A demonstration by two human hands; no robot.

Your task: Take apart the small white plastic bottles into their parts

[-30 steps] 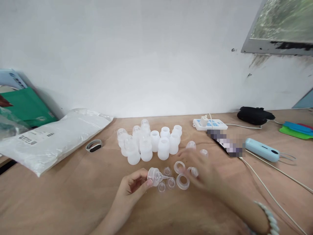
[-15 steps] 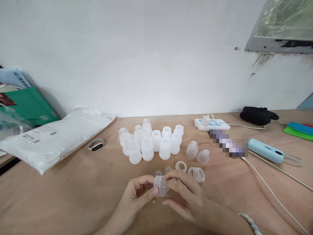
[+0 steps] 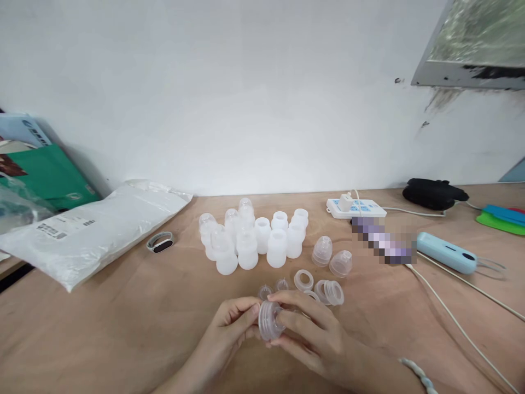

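Observation:
A clear threaded bottle collar (image 3: 267, 323) is held up on its side between both hands, with what looks like a teat in its opening. My left hand (image 3: 229, 331) pinches the collar's left rim with thumb and fingers. Fingers of my right hand (image 3: 318, 331) curl round its right side, one pressing at the centre, and partly hide the teat. Just beyond lie clear teats (image 3: 265, 291) and loose collar rings (image 3: 304, 279), some partly covered by the right hand. Two clear dome caps (image 3: 322, 251) stand farther right. Behind them are several white milky baby bottles (image 3: 277, 249), some wearing dome caps.
A white plastic parcel (image 3: 98, 224) and a fitness band (image 3: 159, 242) lie on the left. On the right are a power strip (image 3: 371, 209), a blurred purple object (image 3: 383, 241), a light blue device (image 3: 445, 253), cables and a black case (image 3: 435, 192).
The collar has turned to show its open side more and sits slightly lower. My right fingers have closed in round it, the thumb now at its lower edge.

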